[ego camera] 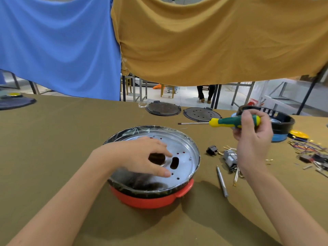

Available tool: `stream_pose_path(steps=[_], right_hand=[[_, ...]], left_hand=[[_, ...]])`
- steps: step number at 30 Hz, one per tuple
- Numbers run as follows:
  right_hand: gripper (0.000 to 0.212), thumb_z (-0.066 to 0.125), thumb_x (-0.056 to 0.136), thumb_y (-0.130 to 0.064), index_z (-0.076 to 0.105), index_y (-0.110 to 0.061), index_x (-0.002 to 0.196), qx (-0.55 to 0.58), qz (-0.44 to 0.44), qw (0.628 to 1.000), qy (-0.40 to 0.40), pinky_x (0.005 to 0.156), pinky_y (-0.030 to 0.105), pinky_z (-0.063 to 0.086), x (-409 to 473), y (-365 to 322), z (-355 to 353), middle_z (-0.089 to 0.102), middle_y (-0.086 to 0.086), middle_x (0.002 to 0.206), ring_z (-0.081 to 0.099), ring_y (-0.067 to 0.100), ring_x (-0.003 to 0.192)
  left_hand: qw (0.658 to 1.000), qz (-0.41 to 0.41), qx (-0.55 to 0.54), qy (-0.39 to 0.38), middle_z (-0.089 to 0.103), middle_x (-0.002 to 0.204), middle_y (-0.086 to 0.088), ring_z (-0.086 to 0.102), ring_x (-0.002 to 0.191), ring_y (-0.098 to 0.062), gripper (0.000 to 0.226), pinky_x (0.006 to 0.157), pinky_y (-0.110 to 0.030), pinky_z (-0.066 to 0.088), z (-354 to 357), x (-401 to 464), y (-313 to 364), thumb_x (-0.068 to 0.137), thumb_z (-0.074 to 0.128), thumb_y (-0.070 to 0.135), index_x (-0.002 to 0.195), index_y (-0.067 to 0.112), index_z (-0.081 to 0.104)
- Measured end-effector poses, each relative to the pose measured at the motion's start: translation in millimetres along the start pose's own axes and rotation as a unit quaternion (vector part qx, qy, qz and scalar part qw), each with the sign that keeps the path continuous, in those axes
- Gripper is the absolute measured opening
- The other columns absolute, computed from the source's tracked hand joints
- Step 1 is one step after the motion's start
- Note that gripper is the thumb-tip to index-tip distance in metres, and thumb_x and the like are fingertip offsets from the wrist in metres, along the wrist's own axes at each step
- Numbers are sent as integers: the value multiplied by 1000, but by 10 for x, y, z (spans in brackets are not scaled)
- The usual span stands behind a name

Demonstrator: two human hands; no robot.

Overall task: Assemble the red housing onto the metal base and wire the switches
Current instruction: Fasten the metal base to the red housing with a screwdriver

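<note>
The round red plastic housing (150,199) is sitting upside down on the olive-brown cloth-covered table (53,139), with the shiny circular metal base (184,148) lying inside its film-wrapped rim. The left hand (142,155) is resting over the centre of that base, its fingers loosely spread and curving down onto the plate, gripping nothing. To the right of the housing and raised above the table, the right hand (252,132) is wrapping its fingers around the green-and-yellow-handled screwdriver (229,121), whose shaft is pointing left. Just right of the housing, a small black plug piece (212,150) and a slim grey metal tool (221,181) are lying on the cloth, with a tangle of coloured wires (308,150) further right.
</note>
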State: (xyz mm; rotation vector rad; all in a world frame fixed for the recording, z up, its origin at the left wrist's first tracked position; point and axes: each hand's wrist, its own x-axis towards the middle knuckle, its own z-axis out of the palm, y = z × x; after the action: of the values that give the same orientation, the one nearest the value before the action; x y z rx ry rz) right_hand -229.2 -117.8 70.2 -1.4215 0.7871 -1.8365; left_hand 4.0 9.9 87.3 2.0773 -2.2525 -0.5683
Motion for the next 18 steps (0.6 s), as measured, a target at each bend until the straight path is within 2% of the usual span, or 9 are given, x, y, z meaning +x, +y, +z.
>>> stream_pose_path(steps=[2, 4, 7, 14, 18], right_hand=[[8, 48, 102, -34, 51, -33, 94, -7, -48, 999, -24, 52, 26, 46, 66, -116, 62, 51, -19, 68, 48, 4, 60], [10, 45, 102, -36, 49, -32, 92, -54, -123, 989, -55, 51, 31, 42, 177, -261, 156, 45, -13, 68, 44, 8, 58], [12, 47, 100, -26, 48, -17, 93, -112, -212, 968, -75, 50, 19, 32, 337, -411, 343, 39, -11, 63, 39, 3, 54], [13, 51, 94, -17, 52, -9, 84, -132, -255, 949, -131, 48, 12, 26, 518, -492, 586, 36, -8, 57, 34, 3, 49], [13, 52, 93, -16, 51, -11, 81, -164, -264, 937, -158, 48, 11, 27, 542, -449, 594, 35, -7, 55, 35, 3, 47]], left_hand=[[1000, 12, 10, -7, 15, 158, 27, 8, 146, -1, 71, 119, -39, 10, 40, 84, 90, 81, 56, 73, 145, 55, 30], [1000, 17, -1, -17, 13, 159, 26, 10, 147, -2, 73, 119, -39, 14, 126, 138, 100, 82, 56, 71, 146, 54, 27], [1000, 12, -17, -18, 11, 158, 29, 10, 145, 0, 74, 118, -38, 16, 173, 172, 48, 80, 56, 73, 146, 54, 27], [1000, 13, -24, -12, 13, 157, 29, 11, 145, 0, 76, 120, -41, 16, 197, 185, 18, 76, 55, 76, 144, 56, 27], [999, 12, -27, -12, 14, 156, 30, 12, 144, 1, 77, 120, -40, 16, 182, 180, 16, 76, 56, 77, 144, 56, 28]])
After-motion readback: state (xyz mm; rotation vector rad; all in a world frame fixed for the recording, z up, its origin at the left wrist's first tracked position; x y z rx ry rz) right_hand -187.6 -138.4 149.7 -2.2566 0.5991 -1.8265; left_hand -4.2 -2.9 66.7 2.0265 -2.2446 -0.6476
